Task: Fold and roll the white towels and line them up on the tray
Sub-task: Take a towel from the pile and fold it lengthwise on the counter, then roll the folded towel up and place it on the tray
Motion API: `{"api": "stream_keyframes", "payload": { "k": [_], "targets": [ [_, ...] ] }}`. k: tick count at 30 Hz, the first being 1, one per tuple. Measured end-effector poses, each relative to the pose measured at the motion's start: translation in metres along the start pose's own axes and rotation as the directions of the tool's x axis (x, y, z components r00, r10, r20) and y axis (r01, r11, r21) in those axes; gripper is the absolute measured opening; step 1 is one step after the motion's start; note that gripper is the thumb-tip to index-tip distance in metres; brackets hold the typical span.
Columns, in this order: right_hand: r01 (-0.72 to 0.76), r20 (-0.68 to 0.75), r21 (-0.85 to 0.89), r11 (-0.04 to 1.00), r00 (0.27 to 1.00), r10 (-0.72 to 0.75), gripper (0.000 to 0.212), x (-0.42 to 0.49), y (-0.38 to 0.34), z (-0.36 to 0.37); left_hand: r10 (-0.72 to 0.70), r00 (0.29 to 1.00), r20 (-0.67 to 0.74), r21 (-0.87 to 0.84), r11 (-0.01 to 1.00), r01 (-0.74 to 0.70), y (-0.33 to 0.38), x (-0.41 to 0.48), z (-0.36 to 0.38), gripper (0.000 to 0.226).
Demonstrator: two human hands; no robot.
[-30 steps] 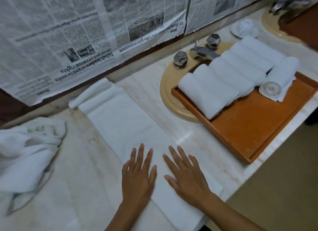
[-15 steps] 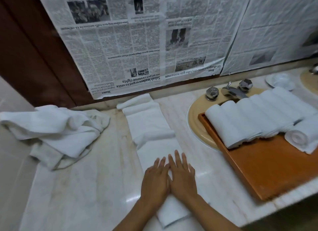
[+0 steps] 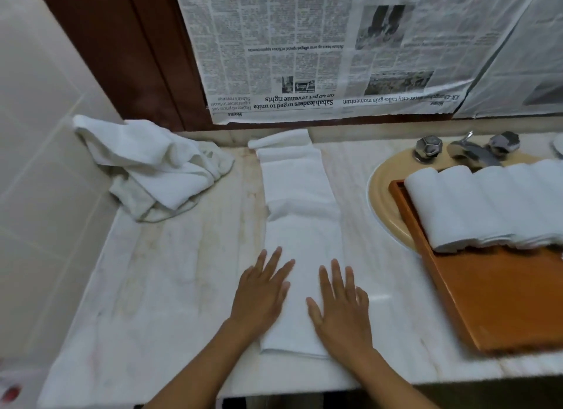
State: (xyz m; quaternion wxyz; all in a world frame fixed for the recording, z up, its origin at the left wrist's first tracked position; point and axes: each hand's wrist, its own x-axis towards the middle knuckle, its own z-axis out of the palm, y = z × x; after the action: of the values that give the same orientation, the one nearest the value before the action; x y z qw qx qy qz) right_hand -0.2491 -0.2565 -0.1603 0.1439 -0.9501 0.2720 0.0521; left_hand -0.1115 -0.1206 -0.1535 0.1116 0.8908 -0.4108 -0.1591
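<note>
Two hands: your left hand (image 3: 262,296) and right hand (image 3: 341,305) rest flat, fingers straight, slightly apart, on the near end of one folded towel (image 3: 298,195) on the counter (image 3: 170,286). One crumpled pile (image 3: 152,165) far left. At least four rolls (image 3: 475,204) on one tray (image 3: 493,302), right.

Under my flat palms the folded towel (image 3: 300,226) is soft, matt white cloth; the countertop (image 3: 170,286) is pale veined stone with a faint sheen. At right, the tray (image 3: 499,302) looks like smooth orange-brown wood, the taps (image 3: 428,148) shiny faceted metal. Newsprint paper (image 3: 320,52) covers the upper frame.
</note>
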Motion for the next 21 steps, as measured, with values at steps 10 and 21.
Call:
{"api": "stream_keyframes", "payload": {
  "k": [10, 21],
  "targets": [
    [-0.105, 0.271, 0.112, 0.988, 0.960, 0.071, 0.061, -0.041, -0.021, -0.042, -0.144, 0.989, -0.046, 0.010, 0.989, 0.145, 0.038, -0.102, 0.040, 0.053],
    [0.262, 0.032, 0.270, 0.927, 0.959, -0.281, 0.035, -0.066, -0.009, -0.021, -0.218, 0.966, -0.141, -0.235, 0.955, 0.182, 0.032, -0.129, 0.032, 0.075]
  ]
}}
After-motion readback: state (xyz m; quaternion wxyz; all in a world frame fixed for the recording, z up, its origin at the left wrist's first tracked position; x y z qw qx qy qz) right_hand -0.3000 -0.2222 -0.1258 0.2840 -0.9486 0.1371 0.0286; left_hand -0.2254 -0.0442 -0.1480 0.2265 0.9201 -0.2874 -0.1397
